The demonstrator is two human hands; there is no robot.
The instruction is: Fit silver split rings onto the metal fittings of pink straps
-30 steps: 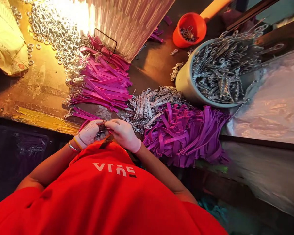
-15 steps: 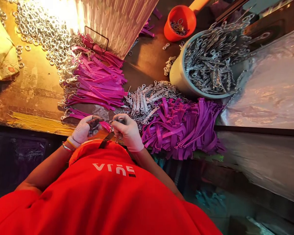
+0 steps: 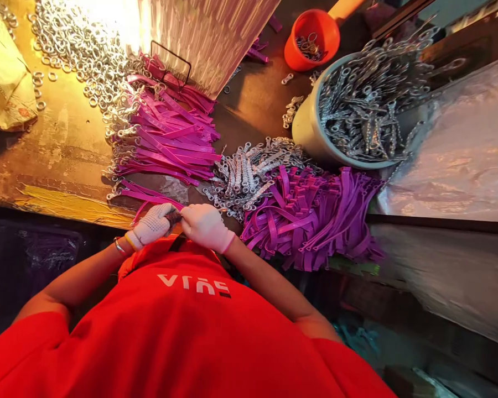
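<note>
My left hand (image 3: pixel 152 225), in a white dotted glove, is closed at the table's front edge, with a purple strap (image 3: pixel 139 213) at its fingers. A dark, blurred piece (image 3: pixel 173 216) shows between the two hands. Against it, my right hand (image 3: pixel 207 226), also gloved, has its fingers bent in; what they hold is hidden. Beyond my left hand lies a pile of pink-purple straps (image 3: pixel 174 138) with metal clips at their left ends. Twisted metal links (image 3: pixel 243 171) are heaped beyond my right hand, next to a pile of purple straps (image 3: pixel 311 215).
Metal rings (image 3: pixel 78 50) spread over the back left, near a yellow bag (image 3: pixel 8 83). A grey bucket (image 3: pixel 307 121) full of twisted metal pieces stands at the back right, with a red cup (image 3: pixel 290 52) behind it. Plastic sheeting (image 3: pixel 460 155) covers the right side.
Both hands have come closer together. My right hand has turned, its back now hiding its fingers, and my left hand's fingers have folded over the dark piece. The view has shifted slightly.
</note>
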